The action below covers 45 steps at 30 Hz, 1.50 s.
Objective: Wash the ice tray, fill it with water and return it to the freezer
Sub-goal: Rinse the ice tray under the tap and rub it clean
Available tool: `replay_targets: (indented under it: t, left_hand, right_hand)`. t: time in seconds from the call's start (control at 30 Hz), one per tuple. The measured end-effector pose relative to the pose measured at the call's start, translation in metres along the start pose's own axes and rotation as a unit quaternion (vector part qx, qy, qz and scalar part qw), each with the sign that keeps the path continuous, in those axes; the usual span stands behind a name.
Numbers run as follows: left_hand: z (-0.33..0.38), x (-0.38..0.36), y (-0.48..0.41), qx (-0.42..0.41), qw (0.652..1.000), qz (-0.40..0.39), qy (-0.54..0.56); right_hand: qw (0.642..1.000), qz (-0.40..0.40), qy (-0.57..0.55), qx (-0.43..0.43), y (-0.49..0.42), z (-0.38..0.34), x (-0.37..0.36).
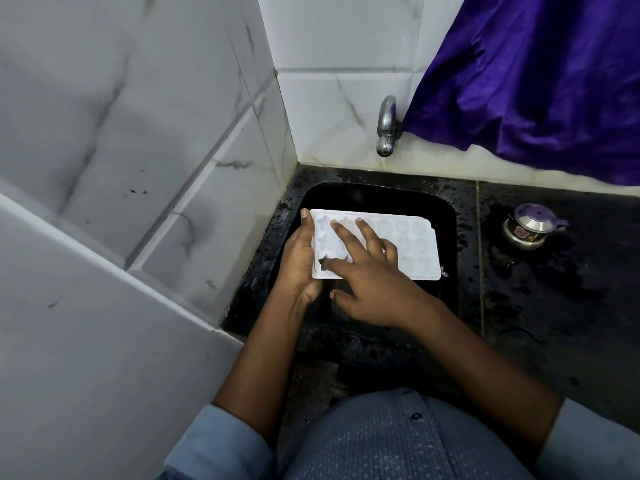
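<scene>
**Fig. 1. Tray held over the sink, washing stage**

The white tray (408,237) sits at centre frame, above the black sink (381,197) and below the tap (387,126) at upper centre. No stream shows at the tap. The left hand (298,261) grips the tray's left short end, with one fingertip showing at the far left corner. The right hand (374,285) is unclenched. Its fingers (341,233) lie straight and spread over the left cavities, and the thumb is off the tray, just below the near rim.

*Orientation.* The tray's long axis runs left to right across the frame, the right end a little lower. The cavities face up toward the camera, and the tray is close to level.

*Handling (judged).* The tray looks like thin moulded plastic. Empty, it should be light enough for one hand, but it may flex or twist when held by one end. Wet, the rim is probably slippery. Filled, it will be heavier and will spill at any tilt, so it is best held at both short ends and kept level. The shaped cavities, stars at the left, have corners that need a fingertip.

*Surroundings.* A wet counter (554,306) fills the right of the frame. On it stands a lidded steel pot (530,230), and a purple cloth (536,81) hangs at upper right.
</scene>
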<state>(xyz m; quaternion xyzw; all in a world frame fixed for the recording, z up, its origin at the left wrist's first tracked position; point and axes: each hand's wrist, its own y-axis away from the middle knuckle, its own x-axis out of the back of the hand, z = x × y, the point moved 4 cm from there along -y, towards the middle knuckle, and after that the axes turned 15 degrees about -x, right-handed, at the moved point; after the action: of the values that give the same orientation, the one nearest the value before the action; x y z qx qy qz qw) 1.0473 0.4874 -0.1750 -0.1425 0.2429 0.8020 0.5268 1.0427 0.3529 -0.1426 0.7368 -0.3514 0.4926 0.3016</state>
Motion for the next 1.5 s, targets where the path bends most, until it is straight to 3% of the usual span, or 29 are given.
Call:
replay_targets:
  t: [0.17,0.37,0.5,0.67,0.83,0.93,1.03,1.13,1.2,1.27,1.3,1.4,1.5]
  left_hand:
    - [0.002,-0.003,-0.002,0.002,1.0,-0.001,-0.003]
    - [0.002,-0.002,-0.006,-0.001,1.0,0.005,-0.016]
    - [0.003,-0.004,-0.003,0.001,1.0,-0.005,-0.002]
    - [0.004,-0.005,-0.002,0.0,1.0,-0.001,0.001]
    - [0.005,-0.001,-0.007,-0.015,1.0,0.0,0.0]
    - [0.006,0.003,-0.011,-0.021,1.0,-0.005,0.004]
    - [0.007,0.013,-0.014,-0.033,0.999,-0.004,-0.002]
    - [0.007,0.018,-0.018,-0.033,0.999,-0.013,0.004]
    - [0.005,0.018,-0.022,-0.028,0.999,-0.026,0.005]
    - [0.003,0.016,-0.027,-0.03,0.999,-0.037,-0.015]
    - [0.003,0.015,-0.03,-0.034,0.998,-0.04,-0.033]
    - [0.007,0.015,-0.043,-0.065,0.991,-0.047,-0.111]
    - [0.017,0.009,-0.055,-0.114,0.971,-0.042,-0.207]
  right_hand:
    - [0.998,0.033,-0.06,0.002,0.0,0.0,0.01]
    - [1.0,0.01,-0.021,0.002,-0.001,-0.003,0.007]
    - [0.995,0.065,-0.069,0.016,0.0,-0.003,0.017]
    - [0.999,0.039,0.004,0.006,-0.002,-0.004,0.01]
    - [0.988,0.086,-0.13,0.023,0.003,0.006,0.019]
    - [0.977,0.147,-0.144,-0.056,-0.002,0.043,0.031]
    - [0.95,0.202,-0.137,-0.196,-0.009,0.093,0.038]
    - [0.93,0.138,-0.138,-0.312,-0.019,0.14,0.028]
    - [0.895,0.079,-0.292,-0.328,-0.026,0.157,0.019]
    - [0.827,0.081,-0.446,-0.334,-0.029,0.163,0.016]
    - [0.809,0.096,-0.472,-0.338,-0.031,0.166,0.017]
    - [0.795,0.134,-0.49,-0.332,-0.036,0.172,0.025]
    - [0.81,0.173,-0.47,-0.306,-0.043,0.176,0.041]
